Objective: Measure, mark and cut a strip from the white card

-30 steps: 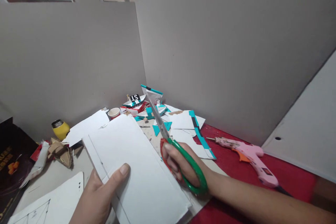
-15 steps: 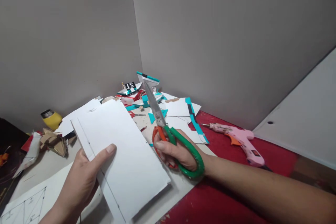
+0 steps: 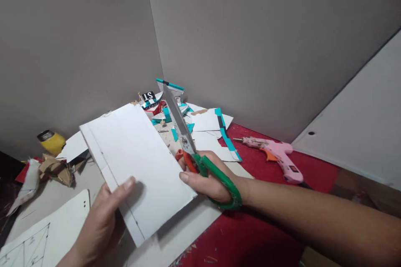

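Observation:
A white sheet of cardboard (image 3: pixel 147 167) is tilted in front of me, with a pencil line and dots along its left side. My left hand (image 3: pixel 105 212) grips its lower left edge, thumb on top and fingers hidden beneath. My right hand (image 3: pixel 213 179) holds a pair of scissors (image 3: pixel 181 129) with green and orange handles. The blades look closed together and point up and away. My right thumb lies at the cardboard's right edge; whether it presses on it I cannot tell.
Behind the cardboard are small model boats (image 3: pixel 152 100) and white scraps with teal tape (image 3: pixel 225 133). A pink glue gun (image 3: pixel 278 154) lies on the red surface (image 3: pixel 250 233) at right. At left are a yellow container (image 3: pixel 52 142), brown cardboard pieces (image 3: pixel 58 169) and a drawn sheet (image 3: pixel 62 221).
The cardboard's lower end has risen a little in view, and my right thumb has come to its right edge. The whole view has shifted slightly.

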The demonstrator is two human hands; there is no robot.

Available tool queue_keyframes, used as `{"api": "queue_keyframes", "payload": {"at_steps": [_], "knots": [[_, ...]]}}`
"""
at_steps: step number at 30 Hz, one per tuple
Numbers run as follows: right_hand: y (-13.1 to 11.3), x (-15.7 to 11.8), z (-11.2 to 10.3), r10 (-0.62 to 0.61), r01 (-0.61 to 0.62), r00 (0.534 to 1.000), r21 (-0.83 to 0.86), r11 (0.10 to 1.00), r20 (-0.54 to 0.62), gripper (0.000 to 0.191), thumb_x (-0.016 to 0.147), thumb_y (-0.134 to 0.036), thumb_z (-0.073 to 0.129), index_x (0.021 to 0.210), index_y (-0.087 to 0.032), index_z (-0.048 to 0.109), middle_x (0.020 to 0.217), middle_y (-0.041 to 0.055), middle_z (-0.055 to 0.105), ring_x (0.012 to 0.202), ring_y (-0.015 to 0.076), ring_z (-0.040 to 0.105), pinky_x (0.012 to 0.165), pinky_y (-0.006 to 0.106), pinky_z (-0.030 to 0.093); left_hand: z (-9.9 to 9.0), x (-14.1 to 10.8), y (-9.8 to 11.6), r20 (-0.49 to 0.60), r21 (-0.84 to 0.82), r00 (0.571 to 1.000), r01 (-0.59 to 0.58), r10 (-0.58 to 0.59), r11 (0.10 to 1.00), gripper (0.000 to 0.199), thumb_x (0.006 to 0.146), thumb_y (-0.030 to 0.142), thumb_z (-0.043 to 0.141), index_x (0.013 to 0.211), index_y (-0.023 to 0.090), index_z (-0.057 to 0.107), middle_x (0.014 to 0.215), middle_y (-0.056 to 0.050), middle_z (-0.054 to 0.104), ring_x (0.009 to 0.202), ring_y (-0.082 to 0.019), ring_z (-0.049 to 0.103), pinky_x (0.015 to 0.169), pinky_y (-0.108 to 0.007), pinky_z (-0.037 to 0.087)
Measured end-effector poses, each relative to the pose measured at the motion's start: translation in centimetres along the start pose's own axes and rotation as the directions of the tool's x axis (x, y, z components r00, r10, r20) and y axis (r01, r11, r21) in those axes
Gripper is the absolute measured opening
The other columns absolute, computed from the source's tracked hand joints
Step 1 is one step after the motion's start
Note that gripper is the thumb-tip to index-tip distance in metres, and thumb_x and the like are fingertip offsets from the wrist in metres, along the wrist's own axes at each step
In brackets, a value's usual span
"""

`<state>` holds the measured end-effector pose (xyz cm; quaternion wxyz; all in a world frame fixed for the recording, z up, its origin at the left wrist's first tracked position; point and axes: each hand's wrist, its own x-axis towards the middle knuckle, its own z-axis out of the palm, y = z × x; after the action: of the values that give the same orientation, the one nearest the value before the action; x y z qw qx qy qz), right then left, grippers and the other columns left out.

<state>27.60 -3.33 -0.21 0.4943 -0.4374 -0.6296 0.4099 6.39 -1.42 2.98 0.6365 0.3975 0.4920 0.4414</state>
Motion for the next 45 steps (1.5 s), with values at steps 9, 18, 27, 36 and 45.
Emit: {"api": "queue_keyframes", "payload": {"at_steps": [9,18,27,36,45], "knots": [[1.3,0.1,-0.3,0.096,-0.089,0.993,0.095,0.992,-0.071,0.034,0.084,-0.052,0.055,0.075,-0.021,0.047,0.053,-0.0063,0.045,0.041,0.0089,0.044,0.039,0.021,0.036,-0.3,0.3,0.3,-0.027,0.011,0.989,-0.148,0.148,0.989,0.087,0.062,0.03,0.087,0.139,0.023,0.048,0.111,-0.008,0.074,0.097,-0.029,0.071,0.074,-0.031,0.06],[2.0,-0.1,0.4,-0.008,0.003,0.979,0.026,1.0,0.205,0.058,0.085,-0.077,0.038,0.084,-0.019,0.046,0.055,-0.0081,0.036,0.043,0.0076,0.036,0.04,0.022,0.035,-0.4,-0.7,3.5,-0.131,-0.042,0.939,-0.325,0.317,0.945,0.081,0.059,0.029,0.087,0.132,0.019,0.056,0.097,-0.008,0.077,0.093,-0.032,0.071,0.073,-0.034,0.061],[1.7,-0.2,0.3,-0.121,0.142,0.935,-0.038,0.989,0.334,0.058,0.088,-0.074,0.034,0.088,-0.018,0.046,0.069,-0.0026,0.042,0.055,0.0093,0.038,0.045,0.021,0.034,-1.0,-1.1,4.8,-0.151,0.014,0.914,-0.38,0.377,0.925,0.08,0.06,0.026,0.085,0.134,0.022,0.055,0.105,-0.008,0.075,0.092,-0.031,0.072,0.071,-0.033,0.061],[2.2,-0.7,0.4,-0.089,0.143,0.951,-0.166,0.976,0.297,0.056,0.085,-0.073,0.042,0.087,-0.018,0.05,0.066,-0.0027,0.046,0.058,0.0119,0.04,0.054,0.025,0.035,-0.8,-0.8,4.3,-0.154,0.03,0.927,-0.343,0.343,0.939,0.086,0.059,0.03,0.086,0.137,0.024,0.051,0.107,-0.006,0.075,0.099,-0.031,0.07,0.081,-0.038,0.06],[2.3,-0.7,0.6,-0.087,0.133,0.956,-0.149,0.98,0.279,0.051,0.086,-0.069,0.045,0.083,-0.018,0.05,0.069,-0.0009,0.05,0.061,0.0128,0.043,0.056,0.025,0.037,-0.8,-0.6,4.0,-0.153,0.018,0.93,-0.334,0.333,0.942,0.086,0.061,0.028,0.087,0.138,0.028,0.05,0.104,-0.003,0.076,0.096,-0.028,0.071,0.076,-0.032,0.061]]}}
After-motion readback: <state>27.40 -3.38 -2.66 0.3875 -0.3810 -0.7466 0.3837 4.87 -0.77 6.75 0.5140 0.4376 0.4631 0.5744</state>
